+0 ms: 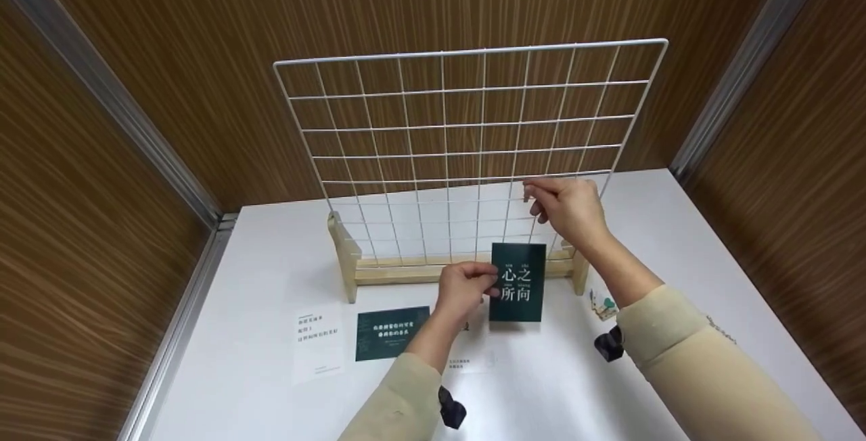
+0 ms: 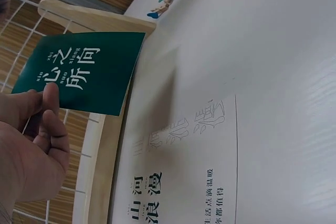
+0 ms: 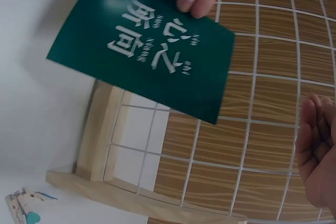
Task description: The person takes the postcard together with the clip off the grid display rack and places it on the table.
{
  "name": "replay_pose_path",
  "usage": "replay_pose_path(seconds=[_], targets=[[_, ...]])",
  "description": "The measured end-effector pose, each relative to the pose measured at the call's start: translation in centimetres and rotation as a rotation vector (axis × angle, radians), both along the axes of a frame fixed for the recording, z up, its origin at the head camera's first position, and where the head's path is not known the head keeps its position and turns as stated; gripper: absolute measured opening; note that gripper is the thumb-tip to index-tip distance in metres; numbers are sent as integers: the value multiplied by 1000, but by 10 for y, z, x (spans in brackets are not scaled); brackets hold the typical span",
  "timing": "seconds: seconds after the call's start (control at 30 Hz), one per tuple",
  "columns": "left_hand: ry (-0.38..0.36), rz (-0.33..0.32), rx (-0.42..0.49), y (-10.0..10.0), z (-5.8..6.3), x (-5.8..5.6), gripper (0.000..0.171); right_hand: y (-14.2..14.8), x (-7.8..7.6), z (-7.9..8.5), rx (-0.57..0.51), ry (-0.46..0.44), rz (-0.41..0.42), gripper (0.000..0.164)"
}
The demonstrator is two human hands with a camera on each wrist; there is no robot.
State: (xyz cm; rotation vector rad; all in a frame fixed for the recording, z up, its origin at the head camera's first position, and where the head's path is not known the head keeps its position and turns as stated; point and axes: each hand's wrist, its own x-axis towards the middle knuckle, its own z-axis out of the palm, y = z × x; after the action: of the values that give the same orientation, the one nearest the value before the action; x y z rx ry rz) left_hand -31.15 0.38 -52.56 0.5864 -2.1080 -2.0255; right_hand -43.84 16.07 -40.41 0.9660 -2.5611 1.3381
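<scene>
A dark green card (image 1: 529, 306) with white Chinese characters stands upright in front of the white wire grid (image 1: 484, 52). My left hand (image 1: 463, 289) pinches its left edge between thumb and fingers. Higher up and to the right, my right hand (image 1: 572, 207) is close to the grid, its fingers curled and the fingertips together. A small light-brown piece, apparently a wooden clip, shows at those fingertips; the right wrist view hides it. The grid rises from a wooden stand (image 1: 347, 262). Small wooden clips (image 3: 21, 205), one with a teal heart, lie beside the stand's right foot.
On the white table (image 1: 223, 333), a white printed card (image 1: 318, 350) and another green card (image 1: 379, 346) lie at left front. Another white card (image 2: 210, 145) lies partly under my left arm. Brown wood-grain panels (image 1: 101, 191) enclose the back and sides.
</scene>
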Motion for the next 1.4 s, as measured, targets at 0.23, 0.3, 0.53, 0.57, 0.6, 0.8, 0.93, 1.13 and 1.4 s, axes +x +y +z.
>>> replay_pose_path(seconds=[0.23,0.3,0.53,0.57,0.6,0.8,0.93,1.13,1.4], targets=[[-8,13,16,-1,-1,3,13,0,1,1,-21,1,16,21],[-1,15,13,-1,-2,4,13,1,2,1,-24,6,20,21],[-9,25,-12,0,-7,6,12,2,4,2,-26,34,34,21],[-11,28,-12,0,-7,6,12,2,5,2,-27,34,37,22],[-13,30,-8,1,-8,6,13,2,5,2,-29,30,39,22],[-18,21,27,5,-13,11,13,8,9,0,-57,-30,47,24],[-13,14,43,8,-17,14,14,17,11,-4,-74,-74,41,26],[-7,2,71,14,-23,17,13,36,9,-15,-90,-143,6,28],[-21,5,104,26,-32,22,12,71,6,-45,-77,-242,-94,33]])
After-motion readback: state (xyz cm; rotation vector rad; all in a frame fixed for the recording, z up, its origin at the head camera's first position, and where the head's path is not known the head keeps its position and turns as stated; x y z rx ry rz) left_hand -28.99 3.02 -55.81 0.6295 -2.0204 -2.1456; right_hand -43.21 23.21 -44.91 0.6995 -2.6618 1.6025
